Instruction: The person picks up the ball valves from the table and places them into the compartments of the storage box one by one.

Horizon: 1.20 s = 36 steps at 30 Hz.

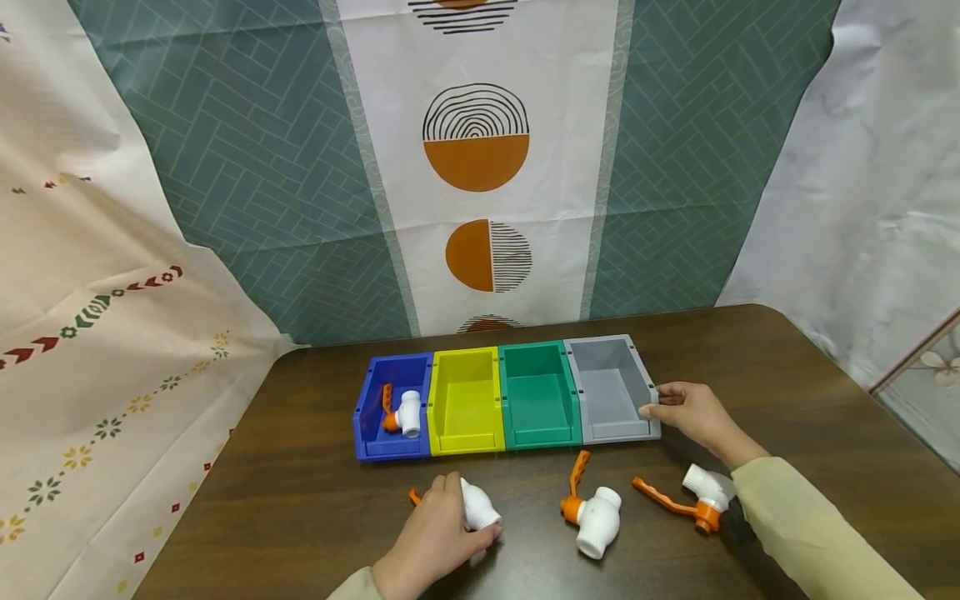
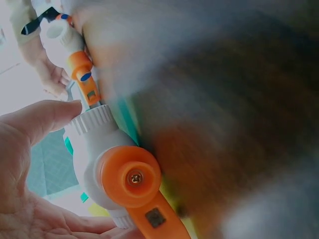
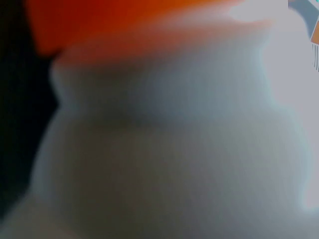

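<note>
In the head view my left hand (image 1: 435, 533) grips a white ball valve (image 1: 478, 505) with an orange handle, near the table's front. The left wrist view shows this ball valve (image 2: 94, 154) between thumb and fingers, one at each threaded end. My right hand (image 1: 701, 418) holds the right side wall of the grey bin (image 1: 618, 429), thumb over its rim. Below the right forearm lies another ball valve (image 1: 708, 492), partly covered by the wrist gear. A blurred white valve body (image 3: 169, 164) fills the right wrist view, hiding the hand there.
A further ball valve (image 1: 598, 523) lies between the hands. The blue bin (image 1: 390, 450), holding one ball valve (image 1: 408, 414), the yellow bin (image 1: 468, 443) and the green bin (image 1: 543, 437) stand joined in a row with the grey one. Patterned cloth (image 1: 300, 208) hangs behind the wooden table (image 1: 300, 500).
</note>
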Tool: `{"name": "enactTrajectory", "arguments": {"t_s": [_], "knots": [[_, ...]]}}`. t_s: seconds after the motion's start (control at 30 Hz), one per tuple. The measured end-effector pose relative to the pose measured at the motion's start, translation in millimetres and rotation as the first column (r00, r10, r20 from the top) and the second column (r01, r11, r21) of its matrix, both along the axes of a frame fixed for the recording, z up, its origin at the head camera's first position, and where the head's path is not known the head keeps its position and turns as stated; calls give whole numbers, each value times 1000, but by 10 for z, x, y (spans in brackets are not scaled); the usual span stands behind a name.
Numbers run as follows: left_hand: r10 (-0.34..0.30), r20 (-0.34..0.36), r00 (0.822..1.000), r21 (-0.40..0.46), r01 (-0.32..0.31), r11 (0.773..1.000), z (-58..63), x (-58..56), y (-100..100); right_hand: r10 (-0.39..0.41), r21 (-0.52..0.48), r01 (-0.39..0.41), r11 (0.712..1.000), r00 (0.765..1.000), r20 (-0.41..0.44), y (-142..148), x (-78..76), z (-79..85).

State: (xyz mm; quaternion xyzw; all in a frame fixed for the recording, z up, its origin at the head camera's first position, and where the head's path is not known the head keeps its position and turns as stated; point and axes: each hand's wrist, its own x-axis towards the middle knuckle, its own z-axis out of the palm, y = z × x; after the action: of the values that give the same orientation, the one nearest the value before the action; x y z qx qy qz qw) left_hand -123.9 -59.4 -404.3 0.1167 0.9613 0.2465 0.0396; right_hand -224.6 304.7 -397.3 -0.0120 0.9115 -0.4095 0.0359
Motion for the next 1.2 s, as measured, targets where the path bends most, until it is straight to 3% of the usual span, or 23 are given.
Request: {"name": "enactTrajectory", "arguments": {"t_s": [0.73,1.2], "knots": [[3,80,997,58,-7,998,59,-45,8,-4,-7,4,1000,1000,1,13,-3,-19],[-64,56,996,51,62,997,75,-19,-40,9,-16,-9,1000,1000,-12,14,9,-12]]}}
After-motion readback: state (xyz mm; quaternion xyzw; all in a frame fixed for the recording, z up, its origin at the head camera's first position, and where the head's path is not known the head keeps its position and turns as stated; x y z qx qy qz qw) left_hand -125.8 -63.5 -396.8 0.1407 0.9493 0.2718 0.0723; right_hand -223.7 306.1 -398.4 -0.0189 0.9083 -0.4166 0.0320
